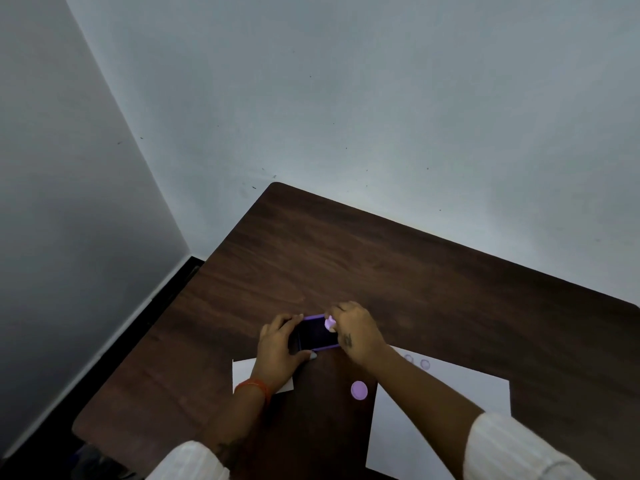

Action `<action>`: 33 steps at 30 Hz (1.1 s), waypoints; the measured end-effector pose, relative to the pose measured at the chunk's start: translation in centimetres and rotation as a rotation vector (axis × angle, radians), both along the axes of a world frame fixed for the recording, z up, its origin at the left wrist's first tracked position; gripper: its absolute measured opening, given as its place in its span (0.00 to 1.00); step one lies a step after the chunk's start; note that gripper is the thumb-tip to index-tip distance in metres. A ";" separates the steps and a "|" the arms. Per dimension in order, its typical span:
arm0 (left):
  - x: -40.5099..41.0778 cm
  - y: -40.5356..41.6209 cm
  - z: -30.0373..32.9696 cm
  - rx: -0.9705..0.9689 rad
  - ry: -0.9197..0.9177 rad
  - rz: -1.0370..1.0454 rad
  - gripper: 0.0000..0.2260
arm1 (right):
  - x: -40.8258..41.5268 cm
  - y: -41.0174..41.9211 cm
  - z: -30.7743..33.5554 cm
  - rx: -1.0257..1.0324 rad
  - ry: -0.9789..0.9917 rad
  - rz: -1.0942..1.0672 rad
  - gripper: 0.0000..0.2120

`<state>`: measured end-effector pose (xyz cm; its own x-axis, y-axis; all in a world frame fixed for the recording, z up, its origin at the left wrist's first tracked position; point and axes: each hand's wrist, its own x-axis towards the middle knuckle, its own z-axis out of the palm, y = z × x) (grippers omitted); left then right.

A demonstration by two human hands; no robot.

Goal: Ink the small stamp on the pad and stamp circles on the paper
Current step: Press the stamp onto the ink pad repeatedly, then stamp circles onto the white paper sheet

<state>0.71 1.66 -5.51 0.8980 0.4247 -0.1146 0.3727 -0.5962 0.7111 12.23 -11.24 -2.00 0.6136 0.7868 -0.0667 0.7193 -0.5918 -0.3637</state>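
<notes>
A purple-rimmed ink pad (317,336) with a dark inked face lies on the brown table. My left hand (278,348) grips its left side, thumb along the near edge. My right hand (353,329) pinches a small lilac stamp (329,323) and holds it on the pad's far right corner. A white sheet of paper (450,420) lies to the right under my right forearm, with two faint purple circles (417,362) stamped near its far edge.
A round lilac cap (358,390) rests on the table (381,265) between the pad and the paper. A smaller white sheet (242,375) lies under my left wrist. Grey walls stand behind and left of the table.
</notes>
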 end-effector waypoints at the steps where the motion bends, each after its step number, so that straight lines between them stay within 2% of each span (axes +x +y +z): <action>1: 0.0 -0.1 0.1 0.001 0.003 -0.005 0.34 | -0.3 0.1 0.2 0.014 0.035 -0.048 0.07; 4: -0.1 -0.1 0.5 0.011 0.011 -0.016 0.33 | 0.1 0.2 1.7 0.062 0.237 -0.172 0.11; 5: -0.1 -0.1 0.7 0.018 0.015 -0.019 0.33 | 0.4 0.0 2.4 0.130 0.348 -0.233 0.09; 6: -0.1 -0.2 0.8 0.028 0.020 -0.024 0.33 | 0.6 -0.2 2.7 0.232 0.453 -0.301 0.06; 10: 0.0 -0.3 1.0 0.053 0.042 -0.017 0.33 | -0.1 -2.8 4.0 0.619 0.843 -0.675 0.07; 14: 0.1 -0.6 1.2 0.059 0.068 -0.007 0.38 | -1.0 -8.7 5.0 0.902 1.153 -0.885 0.04; 18: 0.4 -2.2 2.2 0.234 0.053 0.056 0.35 | -3.1 -16.1 4.9 1.296 1.430 -1.025 0.10; 21: 1.2 -5.6 2.9 0.284 -0.076 -0.059 0.32 | -5.0 -20.0 4.1 1.478 1.491 -1.075 0.12; 24: 2.2 -9.6 3.2 0.290 -0.141 -0.299 0.29 | -6.3 -22.1 2.9 1.576 1.479 -1.180 0.07; 26: 3.0 -11.9 2.9 0.303 -0.164 -0.458 0.29 | -6.8 -22.9 2.4 1.627 1.468 -1.225 0.08; 29: 4.1 -14.3 1.9 0.353 -0.134 -0.622 0.30 | -7.1 -23.5 2.2 1.651 1.457 -1.233 0.07; 33: 5.3 -14.9 0.5 0.392 -0.077 -0.677 0.33 | -6.8 -23.6 2.2 1.654 1.459 -1.252 0.08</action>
<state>5.98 -13.22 -5.04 0.9752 -0.2215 0.0035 -0.2033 -0.8887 0.4108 5.48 -34.82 0.22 0.7473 0.1337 -0.6509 -0.5106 0.7425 -0.4336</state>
